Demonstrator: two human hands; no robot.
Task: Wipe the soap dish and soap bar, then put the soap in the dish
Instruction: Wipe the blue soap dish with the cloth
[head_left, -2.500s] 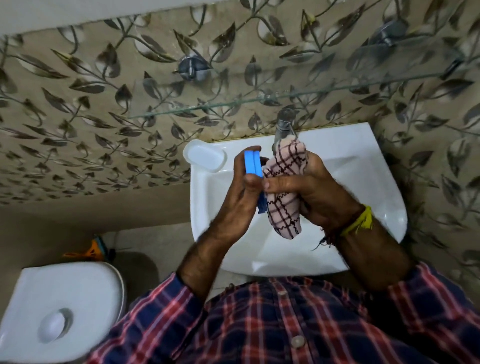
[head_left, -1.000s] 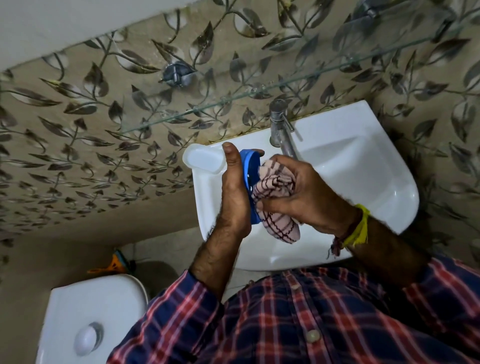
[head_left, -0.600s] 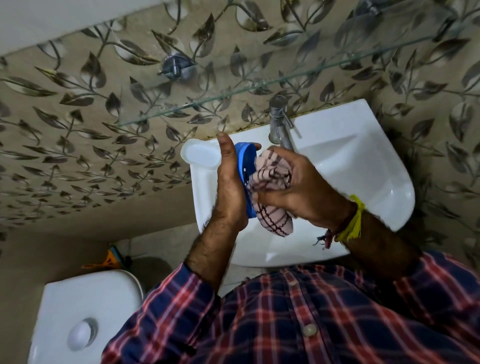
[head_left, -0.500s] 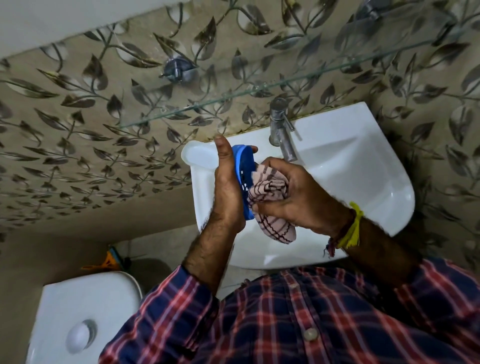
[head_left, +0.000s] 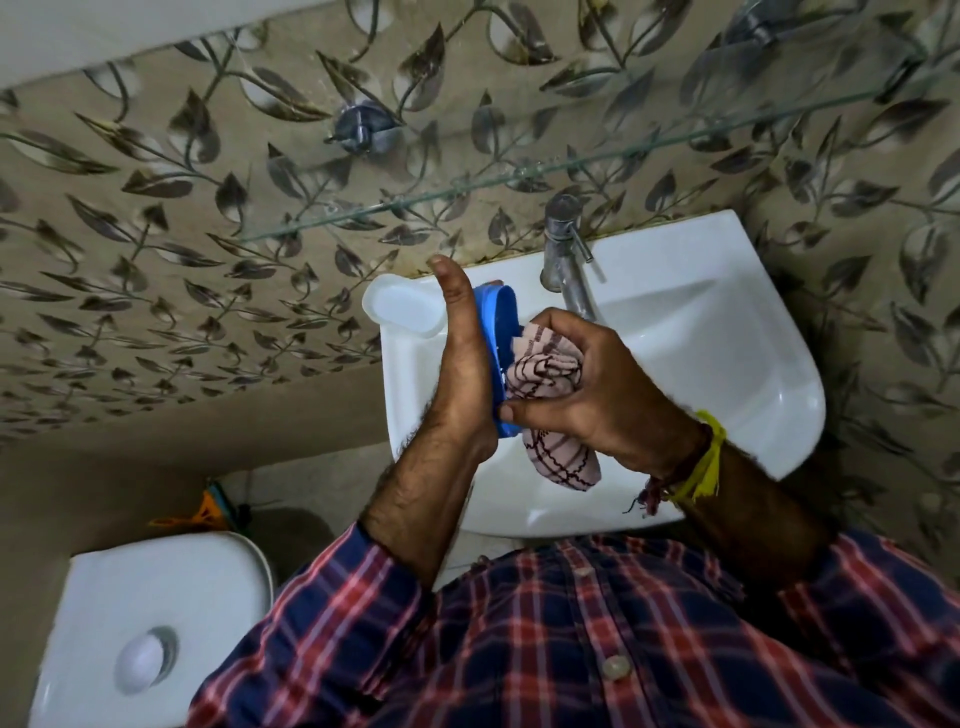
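Most of the blue soap dish is hidden: it stands on edge against the flat palm of the left hand, only its rim and part of the hollow showing. Whether anything lies in that hollow cannot be told, since a bunched checked cloth is pressed into it. The left fingers are stretched straight, bracing the dish from behind. The right hand is closed tight around the cloth, whose tail hangs below. All this is held over the white washbasin, beside the tap. A white oval piece, soap or lid, unclear which, rests on the basin's left corner, partly behind the left hand.
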